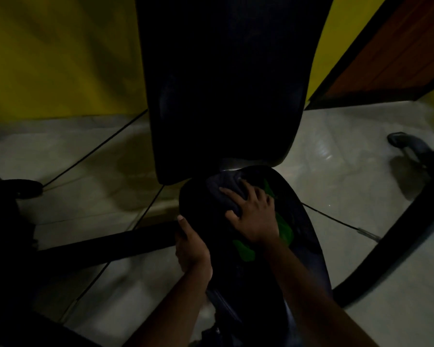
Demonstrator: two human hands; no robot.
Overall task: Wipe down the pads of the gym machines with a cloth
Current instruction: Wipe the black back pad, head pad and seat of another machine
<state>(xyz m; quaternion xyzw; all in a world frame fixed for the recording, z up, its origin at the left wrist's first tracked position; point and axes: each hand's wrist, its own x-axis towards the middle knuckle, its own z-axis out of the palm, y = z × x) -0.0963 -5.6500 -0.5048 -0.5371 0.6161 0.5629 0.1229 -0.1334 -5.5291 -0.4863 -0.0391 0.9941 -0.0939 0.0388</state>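
Cloth (223,194) pressed on the seat pad (301,221) under the right hand (253,216), just below the back pad (223,83).

Head view, dim: the right hand lies palm down with fingers spread and slightly bent over the dark cloth, pressing it to the far end of the seat pad; a green part shows beside and behind the wrist. The left hand (191,249) grips the pad's left edge, fingers hidden round the side, thumb on top. The seat's long axis runs from the person away toward the upright back pad, so most of the unwiped seat lies nearer than the fingers; I judge a pull back toward the body comes next. Pale floor (336,151) and a yellow wall (60,58) surround the machine.
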